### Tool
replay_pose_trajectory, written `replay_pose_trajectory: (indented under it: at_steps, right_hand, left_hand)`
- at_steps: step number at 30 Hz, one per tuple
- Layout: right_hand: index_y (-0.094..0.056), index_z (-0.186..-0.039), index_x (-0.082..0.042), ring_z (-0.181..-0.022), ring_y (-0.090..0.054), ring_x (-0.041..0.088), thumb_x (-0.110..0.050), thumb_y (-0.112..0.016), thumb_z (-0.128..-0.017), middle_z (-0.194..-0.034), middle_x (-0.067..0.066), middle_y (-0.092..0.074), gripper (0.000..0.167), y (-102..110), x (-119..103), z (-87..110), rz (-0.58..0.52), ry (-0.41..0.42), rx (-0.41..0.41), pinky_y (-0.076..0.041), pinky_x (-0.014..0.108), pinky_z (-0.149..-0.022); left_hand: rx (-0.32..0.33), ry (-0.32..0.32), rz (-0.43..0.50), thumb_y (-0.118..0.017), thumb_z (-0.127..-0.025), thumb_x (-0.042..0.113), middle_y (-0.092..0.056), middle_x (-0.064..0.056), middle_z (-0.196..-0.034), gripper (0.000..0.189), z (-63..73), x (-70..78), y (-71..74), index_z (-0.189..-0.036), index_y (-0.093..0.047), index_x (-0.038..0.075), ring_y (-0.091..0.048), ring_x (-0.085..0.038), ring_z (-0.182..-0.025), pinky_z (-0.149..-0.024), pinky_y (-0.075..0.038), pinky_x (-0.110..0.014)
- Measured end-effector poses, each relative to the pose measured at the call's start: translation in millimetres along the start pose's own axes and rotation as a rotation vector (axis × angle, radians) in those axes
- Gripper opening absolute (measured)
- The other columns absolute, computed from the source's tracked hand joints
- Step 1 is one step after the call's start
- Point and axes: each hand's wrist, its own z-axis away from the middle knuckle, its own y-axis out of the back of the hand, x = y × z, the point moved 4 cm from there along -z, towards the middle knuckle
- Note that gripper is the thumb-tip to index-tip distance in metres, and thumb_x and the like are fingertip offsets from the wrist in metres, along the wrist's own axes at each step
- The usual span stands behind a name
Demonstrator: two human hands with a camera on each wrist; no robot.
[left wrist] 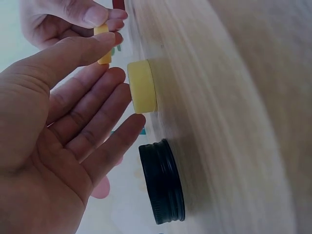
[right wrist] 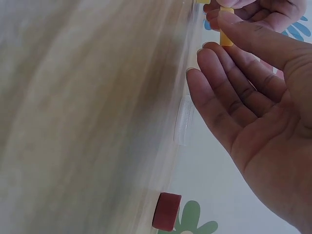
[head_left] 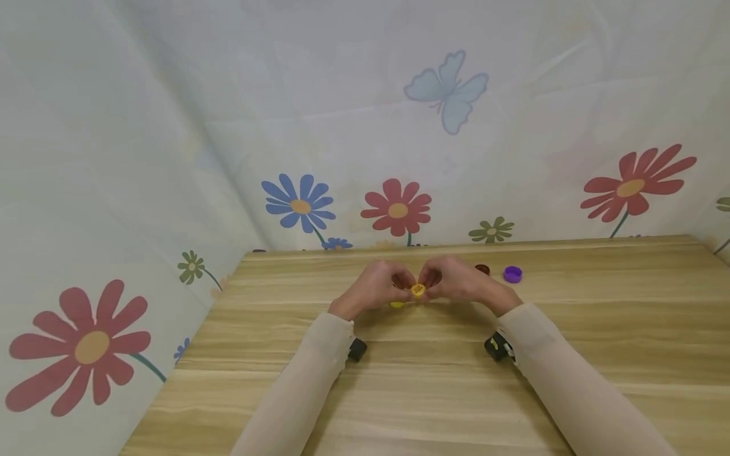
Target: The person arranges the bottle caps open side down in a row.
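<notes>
Both hands meet over the far part of the table, around a small orange-yellow bottle cap (head_left: 418,290). My left hand (head_left: 377,285) pinches one edge of it with thumb and fingertips, while my right hand (head_left: 456,278) pinches the opposite edge. Raised marks show on its face in the head view. The left wrist view has a light yellow cap (left wrist: 142,87) on the table by the left fingertips, and a black ribbed cap (left wrist: 162,183) beyond the little finger. Below the right hand, a clear ribbed cap (right wrist: 184,120) sits on the table.
A dark red-brown cap (head_left: 482,269) stands behind the right wrist, with a purple cap (head_left: 512,274) to its right. The wooden table (head_left: 422,392) ends at a flower-printed cloth (head_left: 342,126) at the back and left. Black wrist cameras (head_left: 497,348) hang under the sleeves.
</notes>
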Motion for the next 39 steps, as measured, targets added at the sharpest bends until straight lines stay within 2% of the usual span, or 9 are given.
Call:
replay_pose_trajectory:
  at_steps: [21,31,39]
  right_hand:
    - [-0.074,-0.102,-0.001,-0.088,-0.068,0.018,0.001,-0.084,-0.088,-0.093,0.004,-0.073,0.017,-2.3,1.4,-2.5,0.015,0.022,0.001,-0.058,0.035,-0.082]
    - [-0.074,-0.099,-0.003,-0.082,-0.066,0.015,-0.001,-0.086,-0.086,-0.089,0.002,-0.072,0.018,-6.0,5.5,-4.3,0.020,0.018,-0.008,-0.057,0.030,-0.072]
    - [-0.074,-0.096,-0.004,-0.080,-0.064,0.013,-0.002,-0.086,-0.086,-0.086,-0.001,-0.070,0.016,-9.5,4.9,-4.7,0.036,0.013,-0.020,-0.055,0.030,-0.074]
  left_hand:
    - [-0.034,0.014,-0.032,-0.089,-0.088,0.011,-0.075,0.002,-0.093,0.019,-1.0,1.8,-2.2,-0.103,-0.079,0.007,-0.066,-0.011,-0.082,-0.076,-0.056,-0.022]
    - [-0.041,0.010,-0.071,-0.090,-0.088,0.015,-0.072,0.005,-0.089,0.018,-0.5,2.0,-4.0,-0.101,-0.079,0.010,-0.064,-0.011,-0.082,-0.082,-0.055,-0.024]
    - [-0.032,-0.004,-0.128,-0.090,-0.087,0.015,-0.075,0.002,-0.093,0.018,0.8,6.2,-5.8,-0.101,-0.080,0.010,-0.064,-0.012,-0.085,-0.085,-0.055,-0.027]
